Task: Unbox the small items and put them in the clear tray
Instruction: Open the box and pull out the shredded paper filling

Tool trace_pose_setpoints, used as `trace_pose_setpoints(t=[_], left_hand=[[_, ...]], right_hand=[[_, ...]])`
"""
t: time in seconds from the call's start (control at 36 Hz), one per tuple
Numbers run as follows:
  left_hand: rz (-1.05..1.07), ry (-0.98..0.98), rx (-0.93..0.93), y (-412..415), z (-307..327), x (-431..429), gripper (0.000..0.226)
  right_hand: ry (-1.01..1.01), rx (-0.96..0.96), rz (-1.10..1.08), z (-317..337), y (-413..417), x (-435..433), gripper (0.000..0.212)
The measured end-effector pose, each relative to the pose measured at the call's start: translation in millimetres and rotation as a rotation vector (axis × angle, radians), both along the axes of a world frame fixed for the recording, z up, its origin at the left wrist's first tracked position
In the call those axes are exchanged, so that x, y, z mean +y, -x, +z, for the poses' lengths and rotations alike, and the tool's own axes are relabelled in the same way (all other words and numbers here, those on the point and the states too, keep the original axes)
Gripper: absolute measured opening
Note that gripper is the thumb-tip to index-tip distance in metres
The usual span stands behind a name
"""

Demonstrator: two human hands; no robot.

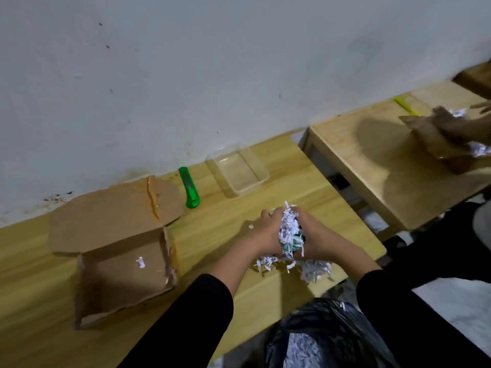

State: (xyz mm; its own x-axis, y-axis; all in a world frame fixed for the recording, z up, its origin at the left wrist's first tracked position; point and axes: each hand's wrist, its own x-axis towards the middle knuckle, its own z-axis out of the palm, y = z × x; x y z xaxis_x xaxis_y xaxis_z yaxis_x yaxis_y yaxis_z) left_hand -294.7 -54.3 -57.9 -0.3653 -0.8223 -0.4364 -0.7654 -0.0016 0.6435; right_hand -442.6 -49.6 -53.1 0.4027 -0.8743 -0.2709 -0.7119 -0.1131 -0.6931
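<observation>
Small green item [297,239], half buried in a light, loose wad of shredded paper [288,225], is sitting between the left hand [267,231] and right hand [312,232], both curling round the wad above the surface [233,208], nearer than the clear tray [251,187], and is likely needing fingertips on the item itself.

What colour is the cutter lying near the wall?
The cutter is bright green; the head view shows it.
</observation>
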Motion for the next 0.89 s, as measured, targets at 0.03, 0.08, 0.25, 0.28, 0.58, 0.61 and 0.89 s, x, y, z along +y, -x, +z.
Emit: trace_pose_setpoints(t=[0.03,0.08,0.25,0.28,0.58,0.61,0.89], left_hand=[[0.004,-0.005,0.024,4.0,-6.8,0.4,0.104],[0.024,-0.030,0.078,9.6,-18.2,-1.5,0.105],[0.040,-0.019,0.041,10.7,-34.6,-13.6,0.116],[0.036,-0.030,0.038,9.2,-35.7,-15.2,0.115],[-0.033,-0.007,-0.113,-7.7,-22.6,-11.1,0.090],[-0.038,0.006,-0.125,-9.0,-20.6,-9.7,0.087],[-0.054,0.096,-0.172,-19.9,3.0,4.1,0.064]], right_hand=[[-0.019,0.005,-0.018,-8.7,4.8,0.0,0.099],[-0.033,0.017,-0.050,-20.9,11.9,-0.6,0.105],[-0.030,0.096,-0.115,-35.6,17.3,-12.4,0.103],[-0.027,0.133,-0.107,-37.1,18.2,-14.3,0.102],[0.015,0.328,-0.061,-22.9,20.8,-5.3,0.088],[0.008,0.332,-0.060,-18.4,21.2,-4.6,0.086],[0.040,0.306,-0.075,20.3,15.7,0.9,0.066]])
